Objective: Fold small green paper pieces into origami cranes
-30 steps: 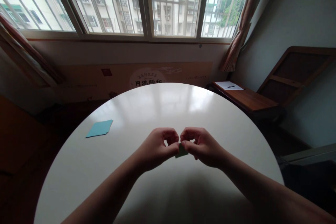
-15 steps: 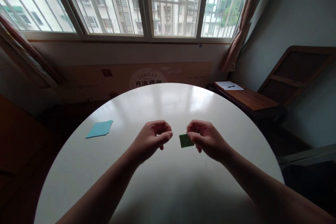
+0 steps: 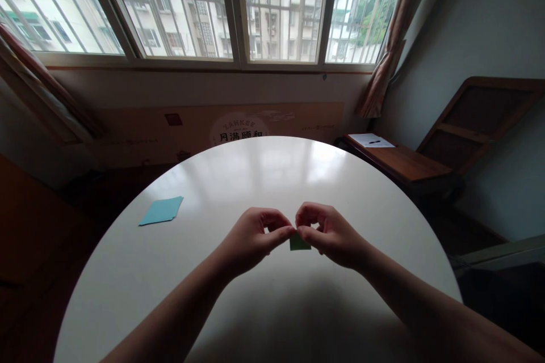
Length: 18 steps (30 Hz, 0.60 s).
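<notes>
Over the middle of the round white table [image 3: 272,181], my left hand [image 3: 255,238] and my right hand [image 3: 327,235] meet fingertip to fingertip. Both are pinched on a small folded green paper [image 3: 298,244] that hangs just below the thumbs. Only its lower part shows; the rest is hidden by my fingers. A light blue sheet of paper [image 3: 162,210] lies flat on the table, well to the left of my left hand.
A wooden side table [image 3: 400,161] with a white sheet and a pen [image 3: 372,140] stands at the right, beside a dark wooden frame [image 3: 481,119]. A printed cardboard panel [image 3: 238,125] leans under the barred window behind the table.
Half a second ago my hands were apart, the green paper held by the right hand alone. They have come together again and both now pinch it.
</notes>
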{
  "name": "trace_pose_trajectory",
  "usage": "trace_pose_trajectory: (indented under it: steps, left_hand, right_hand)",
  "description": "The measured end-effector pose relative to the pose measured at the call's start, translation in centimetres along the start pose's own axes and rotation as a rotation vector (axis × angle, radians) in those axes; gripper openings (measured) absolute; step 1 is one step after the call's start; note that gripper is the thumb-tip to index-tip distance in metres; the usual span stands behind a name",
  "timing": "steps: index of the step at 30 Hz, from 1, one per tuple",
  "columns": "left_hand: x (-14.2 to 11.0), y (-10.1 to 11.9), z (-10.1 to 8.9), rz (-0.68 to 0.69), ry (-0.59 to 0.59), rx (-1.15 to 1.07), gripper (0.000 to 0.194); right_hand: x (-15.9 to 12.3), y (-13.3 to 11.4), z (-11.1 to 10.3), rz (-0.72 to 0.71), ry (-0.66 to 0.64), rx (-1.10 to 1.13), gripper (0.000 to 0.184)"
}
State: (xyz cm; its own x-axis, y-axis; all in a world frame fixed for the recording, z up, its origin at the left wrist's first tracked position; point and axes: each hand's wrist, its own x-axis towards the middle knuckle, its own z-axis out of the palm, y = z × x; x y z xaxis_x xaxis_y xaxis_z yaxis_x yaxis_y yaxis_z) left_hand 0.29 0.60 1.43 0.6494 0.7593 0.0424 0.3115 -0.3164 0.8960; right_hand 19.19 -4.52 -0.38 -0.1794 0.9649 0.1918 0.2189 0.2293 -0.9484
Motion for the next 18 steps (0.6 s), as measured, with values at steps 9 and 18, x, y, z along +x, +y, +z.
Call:
trace_pose_trajectory:
  steps: [9, 18]
  left_hand:
    - [0.01, -0.36, 0.22, -0.095, -0.089, -0.036, 0.026]
    - [0.27, -0.42, 0.06, -0.154, -0.094, -0.153, 0.021]
  right_hand:
    - [0.11, 0.57, -0.05, 0.067, -0.128, -0.074, 0.005]
    - [0.11, 0.74, -0.69, 0.268, -0.304, 0.077, 0.005]
